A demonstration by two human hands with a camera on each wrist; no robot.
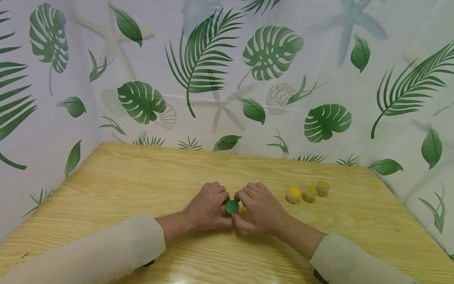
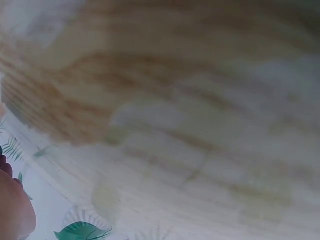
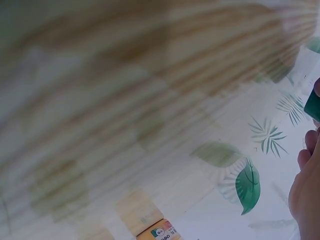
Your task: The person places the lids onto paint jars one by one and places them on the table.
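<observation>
Both hands meet around a small round jar with a green top (image 1: 232,207) near the middle of the wooden table. My left hand (image 1: 209,207) grips it from the left, thumb at the near side and bent forefinger at the far side. From the right, my right hand (image 1: 262,209) pinches the same jar between thumb and forefinger. The right wrist view catches a green piece of the jar (image 3: 312,106) at its edge, beside the right hand (image 3: 307,185). In the left wrist view only part of the left hand (image 2: 15,205) shows. Fingers hide most of the jar's side.
Right of the hands stand three small jars: one with a bright yellow top (image 1: 293,195), then two duller yellow ones, the middle jar (image 1: 309,194) and the far jar (image 1: 322,188). A leaf-patterned cloth (image 1: 220,90) hangs behind the wooden table (image 1: 142,173).
</observation>
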